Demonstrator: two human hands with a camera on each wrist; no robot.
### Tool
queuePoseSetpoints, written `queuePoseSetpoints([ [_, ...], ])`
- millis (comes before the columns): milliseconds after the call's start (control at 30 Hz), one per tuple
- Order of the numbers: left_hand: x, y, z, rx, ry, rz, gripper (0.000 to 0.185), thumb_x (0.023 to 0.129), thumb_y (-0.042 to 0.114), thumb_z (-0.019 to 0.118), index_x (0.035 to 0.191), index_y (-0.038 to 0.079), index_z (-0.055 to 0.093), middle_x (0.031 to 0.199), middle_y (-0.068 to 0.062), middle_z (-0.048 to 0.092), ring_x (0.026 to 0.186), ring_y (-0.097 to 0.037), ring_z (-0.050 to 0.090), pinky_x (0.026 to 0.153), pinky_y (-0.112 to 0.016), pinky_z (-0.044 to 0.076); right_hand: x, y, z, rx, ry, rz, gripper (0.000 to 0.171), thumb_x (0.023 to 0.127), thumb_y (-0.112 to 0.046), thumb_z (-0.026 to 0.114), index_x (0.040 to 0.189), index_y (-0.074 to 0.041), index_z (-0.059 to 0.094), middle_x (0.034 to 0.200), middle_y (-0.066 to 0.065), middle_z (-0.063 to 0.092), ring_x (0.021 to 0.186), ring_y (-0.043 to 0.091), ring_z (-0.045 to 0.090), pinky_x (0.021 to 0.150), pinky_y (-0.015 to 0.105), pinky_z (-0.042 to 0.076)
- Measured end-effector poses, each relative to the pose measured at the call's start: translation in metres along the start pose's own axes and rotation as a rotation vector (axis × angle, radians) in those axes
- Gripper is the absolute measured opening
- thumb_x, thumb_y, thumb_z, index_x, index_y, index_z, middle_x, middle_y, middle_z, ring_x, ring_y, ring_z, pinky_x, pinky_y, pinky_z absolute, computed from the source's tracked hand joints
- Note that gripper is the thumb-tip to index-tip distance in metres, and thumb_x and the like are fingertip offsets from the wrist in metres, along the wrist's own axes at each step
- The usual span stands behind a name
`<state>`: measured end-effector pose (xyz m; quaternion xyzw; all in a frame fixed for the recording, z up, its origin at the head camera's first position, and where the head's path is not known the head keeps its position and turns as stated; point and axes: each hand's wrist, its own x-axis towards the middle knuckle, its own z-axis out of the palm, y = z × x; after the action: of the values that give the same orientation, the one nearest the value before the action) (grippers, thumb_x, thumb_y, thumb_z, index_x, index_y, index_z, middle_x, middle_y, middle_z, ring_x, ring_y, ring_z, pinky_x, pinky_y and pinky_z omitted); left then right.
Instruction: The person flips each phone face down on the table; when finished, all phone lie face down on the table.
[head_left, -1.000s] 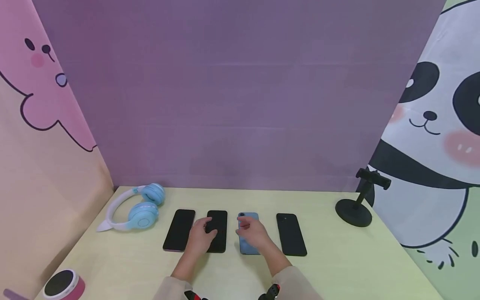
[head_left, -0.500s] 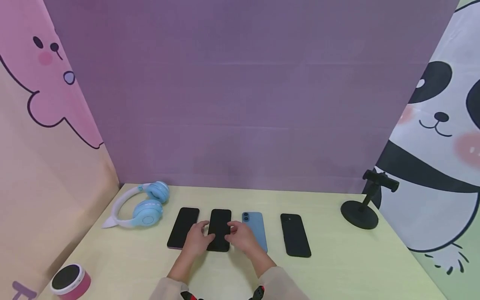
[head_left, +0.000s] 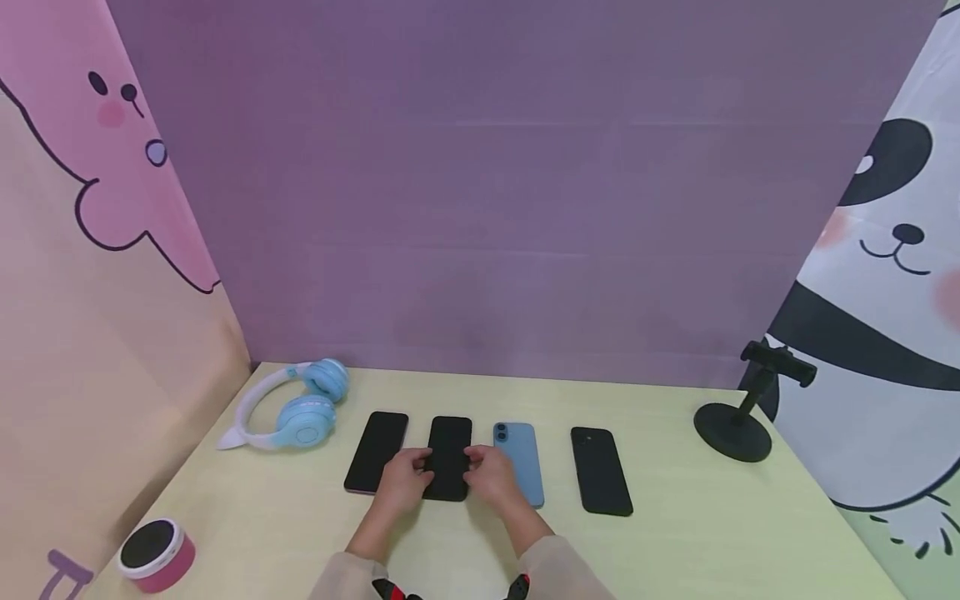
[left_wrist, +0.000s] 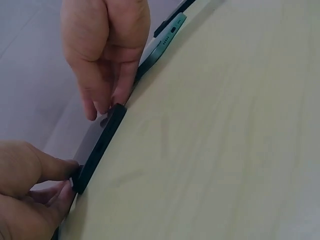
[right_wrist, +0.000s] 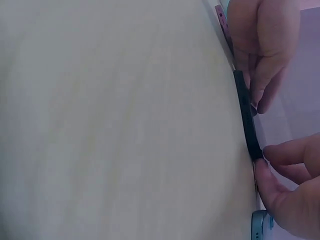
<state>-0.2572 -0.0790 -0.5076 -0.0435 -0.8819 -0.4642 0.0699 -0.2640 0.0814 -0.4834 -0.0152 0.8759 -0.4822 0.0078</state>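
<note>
Second from the left in a row of phones, a black phone (head_left: pixel 450 454) lies in front of me on the table. My left hand (head_left: pixel 402 482) grips its left edge, thumb nearer me and fingers farther up. Along the right edge, my right hand (head_left: pixel 495 480) holds on the same way. In the left wrist view the phone's dark lower end (left_wrist: pixel 102 150) spans between both hands, close over the tabletop. The right wrist view shows the black phone (right_wrist: pixel 246 115) from the other side, with right-hand fingertips (right_wrist: pixel 272 155) at its corner.
Another black phone (head_left: pixel 378 450) lies left of the hands. To the right are a blue phone (head_left: pixel 521 462) and a black phone (head_left: pixel 602 472). Blue-and-white headphones (head_left: pixel 303 421) rest back left, a pink-and-white round device (head_left: pixel 157 557) front left, a black stand (head_left: pixel 733 432) back right.
My right hand has moved left from over the blue phone to the black phone's right edge. My left hand has closed in on its left edge. The head view has shifted slightly.
</note>
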Motion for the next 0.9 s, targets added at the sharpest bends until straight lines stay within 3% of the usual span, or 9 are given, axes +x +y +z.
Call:
queuePoseSetpoints([
  [333, 0.002, 0.0, 0.002, -0.011, -0.001, -0.01, 0.033, 0.083, -0.009, 0.068, 0.116, -0.008, 0.065, 0.1, -0.017, 0.064, 0.095, -0.031, 0.061, 0.082, -0.044, 0.051, -0.001, -0.003, 0.0, 0.06, 0.054, 0.045, 0.033, 0.078, 0.01, 0.07, 0.111, 0.007, 0.069, 0.103, 0.019, 0.066, 0.099, 0.032, 0.06, 0.086, 0.042, 0.05],
  [600, 0.004, -0.004, -0.001, -0.042, -0.043, 0.012, 0.034, 0.086, -0.008, 0.066, 0.119, -0.009, 0.063, 0.1, -0.018, 0.063, 0.097, -0.033, 0.062, 0.082, -0.044, 0.052, -0.005, 0.001, -0.004, 0.378, -0.021, 0.002, 0.037, 0.082, 0.015, 0.063, 0.118, 0.019, 0.057, 0.104, 0.025, 0.058, 0.085, 0.023, 0.058, 0.071, 0.033, 0.055],
  [733, 0.005, -0.006, -0.004, -0.054, -0.085, 0.004, 0.036, 0.087, -0.006, 0.065, 0.123, -0.01, 0.06, 0.103, -0.018, 0.06, 0.098, -0.032, 0.063, 0.083, -0.043, 0.052, -0.004, 0.005, -0.006, 0.492, -0.069, -0.027, 0.039, 0.083, 0.015, 0.061, 0.12, 0.022, 0.053, 0.105, 0.027, 0.055, 0.086, 0.021, 0.058, 0.075, 0.035, 0.056],
  [900, 0.007, -0.007, -0.005, -0.067, -0.106, 0.003, 0.037, 0.088, -0.005, 0.065, 0.124, -0.01, 0.059, 0.104, -0.017, 0.058, 0.098, -0.032, 0.062, 0.084, -0.043, 0.052, -0.001, 0.004, -0.01, 0.533, -0.118, -0.021, 0.041, 0.087, 0.012, 0.061, 0.125, 0.02, 0.051, 0.114, 0.03, 0.054, 0.096, 0.028, 0.06, 0.082, 0.039, 0.054],
])
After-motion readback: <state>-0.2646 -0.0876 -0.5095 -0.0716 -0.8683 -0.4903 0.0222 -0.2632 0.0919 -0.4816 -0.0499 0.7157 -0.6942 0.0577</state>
